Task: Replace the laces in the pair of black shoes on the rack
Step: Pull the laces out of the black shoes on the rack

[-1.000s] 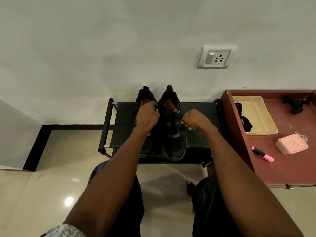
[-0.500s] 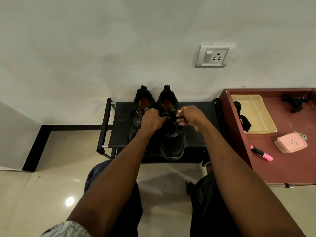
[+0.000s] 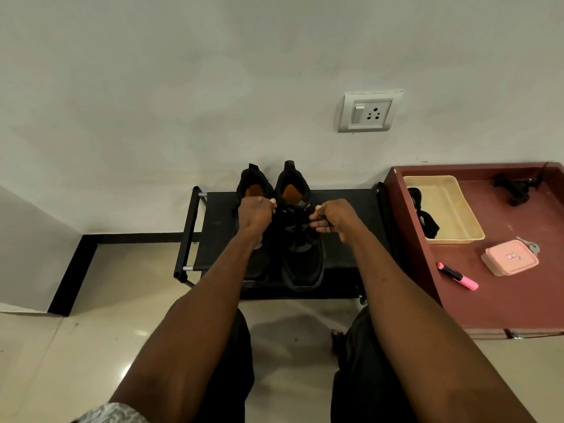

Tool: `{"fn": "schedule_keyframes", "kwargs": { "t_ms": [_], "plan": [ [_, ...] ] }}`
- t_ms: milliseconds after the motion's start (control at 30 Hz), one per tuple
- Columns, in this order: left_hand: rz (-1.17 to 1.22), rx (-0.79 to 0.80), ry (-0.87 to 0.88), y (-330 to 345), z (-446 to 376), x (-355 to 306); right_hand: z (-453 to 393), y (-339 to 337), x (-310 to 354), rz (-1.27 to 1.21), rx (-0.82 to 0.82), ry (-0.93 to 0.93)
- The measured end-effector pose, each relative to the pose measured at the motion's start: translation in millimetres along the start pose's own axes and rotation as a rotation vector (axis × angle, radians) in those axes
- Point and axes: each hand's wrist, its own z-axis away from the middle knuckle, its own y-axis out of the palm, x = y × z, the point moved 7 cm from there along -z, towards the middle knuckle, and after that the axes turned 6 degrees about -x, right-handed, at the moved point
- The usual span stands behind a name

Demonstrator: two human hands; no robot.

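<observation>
The lace (image 3: pixel 300 221) you are working runs across the throat of the right-hand shoe (image 3: pixel 302 257), and that crosswise line is what your next pull depends on: it lies left to right between your two fists, square to the shoe's own length. The shoe's long axis runs straight away from you, toe toward your knees, heel and open collar against the wall; its partner, the left shoe (image 3: pixel 254 264), sits just beside it, pointing the same way, largely under your left forearm. Both stand on the black rack (image 3: pixel 345 239), near its middle. Your left hand (image 3: pixel 255 212) is curled tight at the left edge of the shoe's collar, fingertips turned in toward the tongue; it seems to be pinching a lace end, though black on black makes that hard to confirm. Your right hand (image 3: pixel 334 216) is curled too, and a dark strand shows across its fingers, so it has hold of the lace on the right side. Both hands are level with the top eyelets and about equally near; the lace lies just inward of each set of fingers. Judging by this, you are drawing or crossing the top of the lacing on this shoe. More dark laces (image 3: pixel 427 222) lie in the cream tray (image 3: pixel 457 209) on the red table (image 3: pixel 503 300) to your right.
</observation>
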Motion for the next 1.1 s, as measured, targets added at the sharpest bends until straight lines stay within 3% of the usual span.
{"fn": "schedule_keyframes", "kwargs": {
  "t_ms": [133, 300, 367, 400, 467, 533, 633, 767, 867, 1000, 1100],
  "plan": [
    [0.052, -0.096, 0.018, -24, -4, -2, -9, -19, -2, 0.003, -0.155, 0.024],
    [0.506, -0.365, -0.207, -104, -32, 6, -9, -93, -5, -0.011, -0.551, -0.006],
    [0.414, -0.420, -0.203, -112, -27, 4, -7, -88, -6, 0.082, -0.491, 0.012],
    [0.214, -0.401, -0.139, -107, -21, -3, -7, -78, -5, 0.209, -0.427, 0.016],
    [-0.218, -0.305, 0.051, -83, -9, -16, -2, -59, -5, 0.589, -0.361, 0.015],
    [-0.410, -0.222, 0.258, -58, -1, -24, 6, -46, 8, 0.863, -0.413, -0.087],
    [-0.387, 0.012, 0.470, -18, 2, -31, 5, -27, 25, 0.662, -0.339, -0.309],
    [-0.748, 0.206, 0.722, 21, 11, -26, 4, 3, 27, 0.538, -0.159, -0.443],
    [-0.865, 0.173, 0.780, 23, 12, -26, -4, 19, 18, 0.591, -0.093, -0.438],
    [-0.840, 0.114, 0.805, 17, 10, -30, -8, 29, 12, 0.794, -0.120, -0.450],
    [-0.737, 0.077, 0.753, 6, 6, -32, -7, 21, 17, 0.678, -0.146, -0.429]
  ]
}}
